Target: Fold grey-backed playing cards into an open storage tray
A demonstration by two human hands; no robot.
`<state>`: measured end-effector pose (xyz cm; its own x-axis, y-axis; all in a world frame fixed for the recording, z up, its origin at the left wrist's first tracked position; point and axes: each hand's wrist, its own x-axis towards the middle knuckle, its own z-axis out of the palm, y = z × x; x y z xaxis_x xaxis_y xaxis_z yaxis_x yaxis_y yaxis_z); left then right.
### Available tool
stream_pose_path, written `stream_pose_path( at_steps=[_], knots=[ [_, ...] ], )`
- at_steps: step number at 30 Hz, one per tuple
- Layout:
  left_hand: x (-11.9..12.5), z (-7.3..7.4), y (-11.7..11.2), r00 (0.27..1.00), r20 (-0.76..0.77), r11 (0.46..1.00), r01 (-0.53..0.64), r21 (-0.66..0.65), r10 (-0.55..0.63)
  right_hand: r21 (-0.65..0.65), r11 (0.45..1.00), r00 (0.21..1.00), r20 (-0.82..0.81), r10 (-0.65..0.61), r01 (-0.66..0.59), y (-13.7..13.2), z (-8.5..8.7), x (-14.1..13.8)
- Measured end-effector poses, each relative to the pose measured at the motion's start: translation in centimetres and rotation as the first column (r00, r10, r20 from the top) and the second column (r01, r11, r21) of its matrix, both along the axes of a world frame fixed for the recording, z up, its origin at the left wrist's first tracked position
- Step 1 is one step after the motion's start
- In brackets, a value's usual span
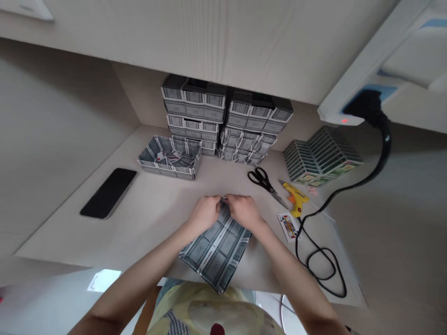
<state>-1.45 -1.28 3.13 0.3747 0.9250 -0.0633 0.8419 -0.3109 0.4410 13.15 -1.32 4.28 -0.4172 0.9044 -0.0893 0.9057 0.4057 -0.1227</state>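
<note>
Fingers (pixel 220 199) of the left hand (pixel 205 214) and the right hand (pixel 245 213) pinch together at the far end of a playing-card box (pixel 213 249), their tips nearly meeting; which tab or fold sits between them is too small to tell. This box, seemingly turned with a broad panelled face up, slants across the tabletop (pixel 157 200) at its near edge, directly in front of the person.

It should handle as something light, fairly stiff across the panels but weak at the folds, with glossy card that may slip. Its doubled edges and corners look the safest hold; a squeeze mid-panel could buckle it.

To the right are one pair of black-handled scissors (pixel 266 184), one yellow glue gun (pixel 296 197) and, just below the gun, one face-up playing card (pixel 289 227). One black cord (pixel 386 139) runs down from the single plug visible in a power strip (pixel 377 58).

Beyond the hands stand two stacks of card boxes, the left stack (pixel 194 109) and the right stack (pixel 258 116), each apparently three high. Beside the left one sits one open card box (pixel 167 171) with loose cards (pixel 171 157), too jumbled to count. Farther left lies one black smartphone (pixel 109 193); at far right, two green-edged card pieces (pixel 321 153) stand side by side.
</note>
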Motion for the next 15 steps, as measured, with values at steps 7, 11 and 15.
stream_pose_path(
  at_steps=[7,11,15],
  knots=[
    [-0.1,1.0,0.2,0.98,0.197,0.999,-0.035,0.007,0.033,-0.193,0.981,0.857,-0.499,-0.13,0.036,0.7,0.6,2.1],
    [-0.5,2.3,-0.1,0.867,0.479,0.968,-0.22,0.123,0.137,-0.329,0.942,0.68,-0.706,-0.197,-0.07,0.6,3.1,4.4],
    [-0.3,4.3,-0.7,0.758,0.648,0.905,-0.325,0.276,0.074,-0.1,0.994,0.642,-0.759,-0.106,0.046,-0.7,6.3,4.4]
  ],
)
